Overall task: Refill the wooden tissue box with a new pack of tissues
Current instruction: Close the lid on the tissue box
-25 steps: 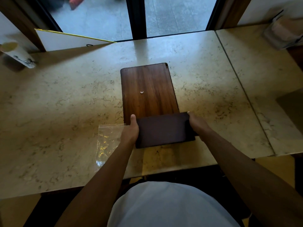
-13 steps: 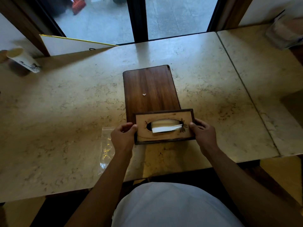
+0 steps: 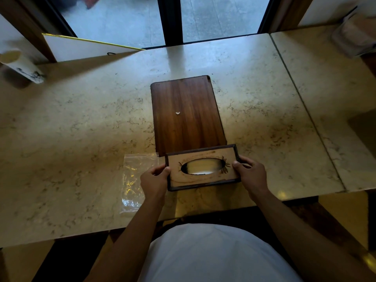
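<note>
The wooden tissue box (image 3: pixel 203 180) lies near the table's front edge with its light top and oval slot facing up. White tissue shows inside the slot. My left hand (image 3: pixel 155 180) grips the box's left end and my right hand (image 3: pixel 250 174) grips its right end. A dark wooden panel (image 3: pixel 187 115) lies flat on the marble just behind the box, with a small white scrap on it. An empty clear plastic wrapper (image 3: pixel 136 180) lies flat to the left of the box, partly under my left hand.
The marble table (image 3: pixel 81 139) continues to a second slab (image 3: pixel 335 98) on the right. A paper cup (image 3: pixel 20 66) stands at the far left, a white board (image 3: pixel 85 47) leans at the back, and a wrapped pack (image 3: pixel 356 35) sits at the far right corner.
The box was turned from its dark underside up to its slotted top up. The tissue tab that showed in the slot half a second ago no longer sticks out.
</note>
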Tool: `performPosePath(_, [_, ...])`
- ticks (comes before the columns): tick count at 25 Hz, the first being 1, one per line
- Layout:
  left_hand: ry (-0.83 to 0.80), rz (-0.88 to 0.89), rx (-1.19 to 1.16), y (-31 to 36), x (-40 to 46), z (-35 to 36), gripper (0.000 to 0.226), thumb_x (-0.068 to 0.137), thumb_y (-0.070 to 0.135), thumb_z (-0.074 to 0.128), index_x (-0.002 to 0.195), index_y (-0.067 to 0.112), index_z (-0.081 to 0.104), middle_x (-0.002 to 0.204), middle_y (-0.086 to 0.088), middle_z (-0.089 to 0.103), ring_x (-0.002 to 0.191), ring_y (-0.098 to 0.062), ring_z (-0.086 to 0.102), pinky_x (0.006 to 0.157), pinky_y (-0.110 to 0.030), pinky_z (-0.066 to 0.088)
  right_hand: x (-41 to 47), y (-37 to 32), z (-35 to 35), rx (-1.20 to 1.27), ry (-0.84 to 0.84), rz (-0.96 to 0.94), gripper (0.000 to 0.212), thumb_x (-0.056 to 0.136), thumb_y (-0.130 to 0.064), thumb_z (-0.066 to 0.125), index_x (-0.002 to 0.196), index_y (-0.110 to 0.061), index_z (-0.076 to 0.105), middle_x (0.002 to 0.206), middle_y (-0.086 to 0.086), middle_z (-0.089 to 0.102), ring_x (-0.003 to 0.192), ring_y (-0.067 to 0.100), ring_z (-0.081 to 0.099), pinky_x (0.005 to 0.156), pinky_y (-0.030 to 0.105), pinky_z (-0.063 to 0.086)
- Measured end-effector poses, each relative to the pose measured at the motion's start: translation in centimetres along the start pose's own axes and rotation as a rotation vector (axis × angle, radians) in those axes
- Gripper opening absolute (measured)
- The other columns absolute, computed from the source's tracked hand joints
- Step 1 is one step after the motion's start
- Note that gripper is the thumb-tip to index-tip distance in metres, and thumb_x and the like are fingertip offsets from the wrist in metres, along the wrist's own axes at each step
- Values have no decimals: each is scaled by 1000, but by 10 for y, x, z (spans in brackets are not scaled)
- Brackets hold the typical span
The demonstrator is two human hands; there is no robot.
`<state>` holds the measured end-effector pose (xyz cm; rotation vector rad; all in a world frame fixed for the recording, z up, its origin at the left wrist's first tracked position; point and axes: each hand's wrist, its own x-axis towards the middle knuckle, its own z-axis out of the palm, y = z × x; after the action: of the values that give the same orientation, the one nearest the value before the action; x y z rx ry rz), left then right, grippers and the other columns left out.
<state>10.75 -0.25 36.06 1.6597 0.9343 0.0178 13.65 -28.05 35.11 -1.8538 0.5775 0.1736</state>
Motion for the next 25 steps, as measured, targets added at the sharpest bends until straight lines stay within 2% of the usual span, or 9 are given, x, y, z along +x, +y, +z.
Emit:
performPosePath(6, [-17, 30, 58, -3, 0, -2, 23, 82, 14, 79, 104, 11, 78, 92, -1, 76, 89, -16, 72, 86, -40, 61, -3, 2, 1, -12, -14, 11, 42, 90, -15, 71, 131, -7, 64, 121, 12, 70, 102, 24, 70, 86, 49, 61])
performPosePath(10, [-47, 23, 75, -5, 3, -3, 23, 83, 13, 77, 106, 10, 76, 97, -6, 76, 93, -20, 72, 87, -43, 61, 0, -2, 2, -62, -32, 39, 43, 90, -16, 70, 131, -9, 63, 119, 11, 71, 104, 24, 69, 88, 49, 59])
performPosePath(13, [-79, 32, 73, 1, 8, -7, 22, 86, 5, 72, 108, 6, 74, 100, -12, 75, 95, -24, 72, 89, -45, 60, 3, -13, 2, -111, -41, 12, 43, 88, -13, 70, 130, -13, 64, 118, 7, 72, 99, 15, 67, 83, 35, 60])
performPosePath(15, [-87, 22, 32, 7, 10, -9, 22, 87, 2, 69, 108, 5, 72, 101, -16, 74, 95, -27, 72, 88, -44, 60, 6, -25, 5, -168, 24, -63, 43, 86, -10, 69, 129, -14, 65, 117, 5, 71, 99, 13, 65, 82, 28, 56])
performPosePath(18, [-87, 9, -36, 18, 5, -12, 20, 87, -1, 68, 105, 6, 71, 97, -16, 73, 94, -31, 72, 86, -44, 61, 8, -42, 14, -182, 81, -147, 43, 86, -9, 66, 127, -18, 65, 119, 5, 68, 108, 18, 63, 94, 37, 55])
performPosePath(20, [-49, 1, -70, 21, 1, -22, 19, 86, -2, 68, 103, 5, 72, 95, -17, 73, 91, -31, 72, 83, -42, 62, 2, -51, 28, -170, 9, -214, 39, 86, -10, 65, 123, -20, 67, 115, 3, 68, 104, 16, 63, 92, 35, 55])
performPosePath(25, [47, -7, -114, 11, 6, -69, 17, 85, 0, 69, 99, 9, 74, 95, -17, 74, 88, -28, 73, 75, -35, 63, -28, -63, 82, -176, -255, -315, 33, 92, -13, 64, 124, -19, 65, 112, -9, 63, 99, 1, 60, 81, 13, 49])
